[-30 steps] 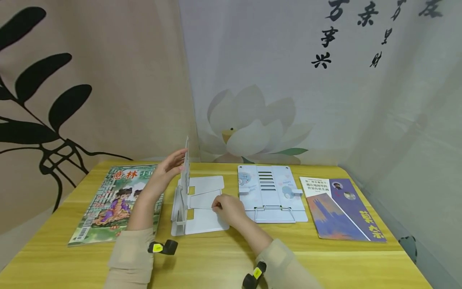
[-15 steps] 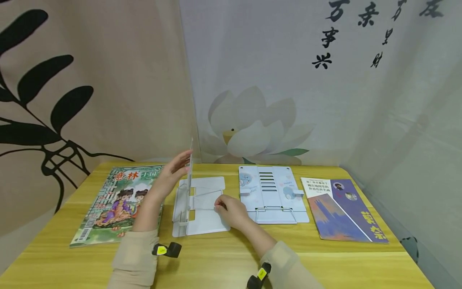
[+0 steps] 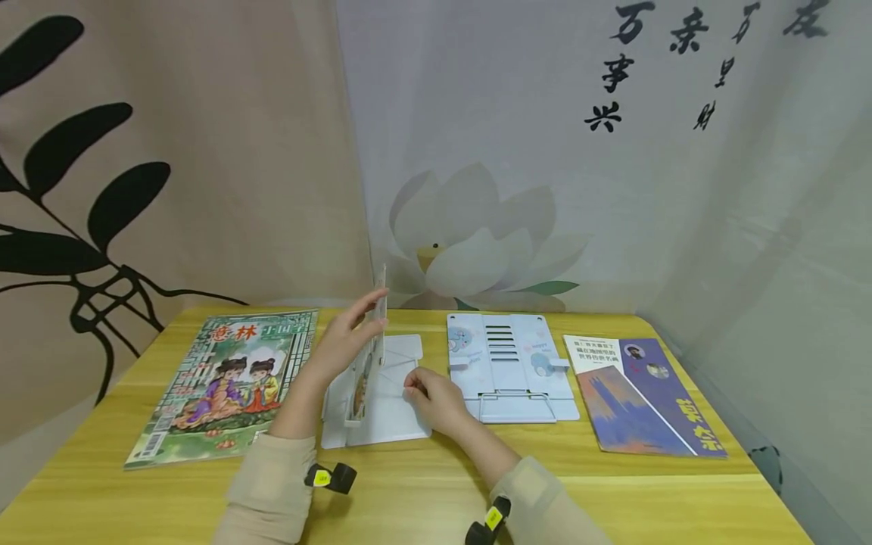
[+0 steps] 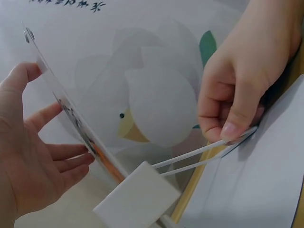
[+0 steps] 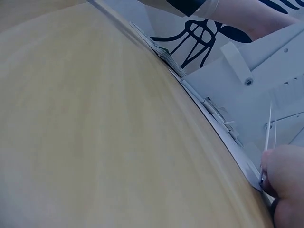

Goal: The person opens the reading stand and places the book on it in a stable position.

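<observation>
A white book stand is raised between my hands, its panel [image 3: 372,362] nearly upright over a flat white base plate [image 3: 398,424]. My left hand [image 3: 344,341] touches the panel's printed side with extended fingers. Seen from the left wrist, these fingers spread along that face. My right hand [image 3: 436,397] stays low over the base plate. Its thumb and curled fingers pinch a thin wire support [image 4: 190,153] that reaches toward the panel. In the right wrist view the panel's plain white back [image 5: 266,90] faces this hand.
A magazine [image 3: 225,393] lies on the wooden table [image 3: 388,496] at left. Right of the raised stand is another book stand [image 3: 504,356], lying flat with a wire front rest. A purple-and-white book [image 3: 643,397] lies farther right. A printed curtain [image 3: 477,113] hangs behind.
My left hand has moved right, swinging the panel's top edge rightward over the base plate. The right hand has stayed at nearly the same place.
</observation>
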`<action>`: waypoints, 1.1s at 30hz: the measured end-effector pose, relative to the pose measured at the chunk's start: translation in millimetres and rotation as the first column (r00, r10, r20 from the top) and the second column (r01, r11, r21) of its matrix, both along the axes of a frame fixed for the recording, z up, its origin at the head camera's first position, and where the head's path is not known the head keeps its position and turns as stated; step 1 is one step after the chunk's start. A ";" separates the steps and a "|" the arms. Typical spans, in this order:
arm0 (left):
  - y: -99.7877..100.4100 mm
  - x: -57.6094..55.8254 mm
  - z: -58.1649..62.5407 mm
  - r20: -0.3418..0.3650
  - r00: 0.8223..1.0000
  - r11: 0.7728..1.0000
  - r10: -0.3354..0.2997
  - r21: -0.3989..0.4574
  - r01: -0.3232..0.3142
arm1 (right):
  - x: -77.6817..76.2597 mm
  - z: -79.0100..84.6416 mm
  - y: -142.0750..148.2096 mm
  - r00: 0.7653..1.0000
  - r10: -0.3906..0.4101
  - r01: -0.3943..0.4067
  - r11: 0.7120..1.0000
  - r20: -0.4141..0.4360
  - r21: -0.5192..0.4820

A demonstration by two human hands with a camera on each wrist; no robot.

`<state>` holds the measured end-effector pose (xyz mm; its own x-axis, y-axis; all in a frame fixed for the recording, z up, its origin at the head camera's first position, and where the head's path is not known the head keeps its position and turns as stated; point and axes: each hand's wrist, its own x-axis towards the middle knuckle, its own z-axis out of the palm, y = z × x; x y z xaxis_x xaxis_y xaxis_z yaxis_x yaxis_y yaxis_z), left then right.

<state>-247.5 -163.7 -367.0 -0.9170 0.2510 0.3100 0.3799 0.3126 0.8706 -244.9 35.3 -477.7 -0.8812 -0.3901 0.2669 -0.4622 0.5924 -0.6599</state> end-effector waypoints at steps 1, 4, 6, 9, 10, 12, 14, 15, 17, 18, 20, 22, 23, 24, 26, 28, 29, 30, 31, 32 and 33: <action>2.0 -0.1 -0.5 0.003 1.000 1.000 0.008 -0.006 -0.008 | 0.1 -0.1 0.0 1.000 0.002 -0.002 1.000 -0.002 -0.005; 7.7 -0.5 -1.5 0.008 1.000 1.000 0.020 -0.022 -0.020 | 0.4 -0.3 0.4 1.000 0.008 -0.008 1.000 -0.001 -0.018; 11.4 -0.5 -2.1 0.023 0.999 0.999 0.034 -0.033 -0.034 | 0.3 -0.1 0.6 1.000 0.013 -0.013 1.000 -0.001 -0.026; 17.8 -0.6 -3.2 0.034 0.999 0.998 0.042 -0.058 -0.040 | 0.0 -0.8 1.0 1.000 0.019 -0.019 0.999 -0.003 -0.030; 20.0 -0.5 -3.5 0.034 0.998 0.997 0.044 -0.064 -0.042 | -0.3 -1.1 1.0 1.000 0.021 -0.022 0.999 -0.004 -0.032; 23.7 -0.2 -3.6 0.023 0.999 0.997 0.042 -0.072 -0.041 | -0.2 -1.4 1.0 1.000 0.023 -0.023 0.999 -0.004 -0.034; 26.3 0.3 -3.5 0.005 0.999 0.996 0.043 -0.076 -0.043 | 0.1 -1.1 0.9 1.000 0.023 -0.023 0.999 0.000 -0.035; 27.1 0.4 -3.6 -0.003 0.999 0.996 0.045 -0.077 -0.045 | 0.2 -0.9 1.0 1.000 0.024 -0.024 0.999 0.002 -0.036; 27.9 0.6 -3.6 -0.008 0.998 0.995 0.054 -0.081 -0.055 | 0.9 0.1 1.1 1.000 0.022 -0.022 0.999 0.008 -0.035; 28.0 0.6 -3.6 -0.010 0.998 0.995 0.056 -0.086 -0.057 | 0.8 0.2 1.4 1.000 0.023 -0.023 0.999 0.007 -0.037; 27.7 0.2 -4.3 -0.009 0.998 0.994 0.055 -0.095 -0.056 | 0.8 -0.2 2.1 1.000 0.024 -0.024 0.999 0.005 -0.042; 27.1 -0.4 -5.2 -0.008 0.998 0.993 0.056 -0.108 -0.056 | 1.3 -0.2 3.1 1.000 0.023 -0.023 0.998 -0.002 -0.057; 26.6 -0.7 -5.6 -0.009 0.999 0.992 0.051 -0.112 -0.052 | 2.1 0.6 3.6 1.000 0.019 -0.020 0.997 -0.007 -0.072; 25.9 -1.2 -6.4 -0.013 0.999 0.992 0.044 -0.116 -0.045 | 2.9 1.5 4.2 1.000 0.014 -0.015 0.996 -0.011 -0.089; 23.3 -2.6 -8.2 -0.017 0.999 0.993 0.035 -0.116 -0.037 | 6.1 5.0 5.3 1.000 0.002 -0.006 0.991 -0.028 -0.135; 18.8 -5.8 -10.5 -0.029 0.999 0.993 0.033 -0.113 -0.036 | 10.6 10.2 6.2 0.999 -0.013 0.003 0.979 -0.049 -0.203; 16.0 -8.0 -11.3 -0.036 0.999 0.994 0.034 -0.107 -0.037 | 13.0 13.0 6.6 0.997 -0.020 0.002 0.969 -0.069 -0.246; 13.1 -10.6 -11.9 -0.038 0.998 0.994 0.043 -0.103 -0.047 | 15.6 15.9 6.7 0.995 -0.026 -0.003 0.957 -0.096 -0.290; 9.9 -13.8 -12.4 -0.037 0.998 0.994 0.056 -0.096 -0.060 | 18.7 18.9 6.9 0.992 -0.030 -0.014 0.941 -0.123 -0.338; 6.8 -17.7 -12.7 -0.038 0.997 0.993 0.072 -0.091 -0.075 | 22.1 22.2 6.7 0.988 -0.037 -0.023 0.924 -0.150 -0.382; 3.9 -21.9 -13.0 -0.035 0.996 0.993 0.082 -0.084 -0.084 | 25.9 25.4 6.3 0.983 -0.044 -0.037 0.905 -0.181 -0.424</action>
<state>-269.3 -159.8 -379.9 -0.9258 0.2011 0.3199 0.3765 0.4170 0.8273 -219.1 41.6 -452.3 -0.8027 -0.2014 0.5614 -0.5964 0.2770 -0.7534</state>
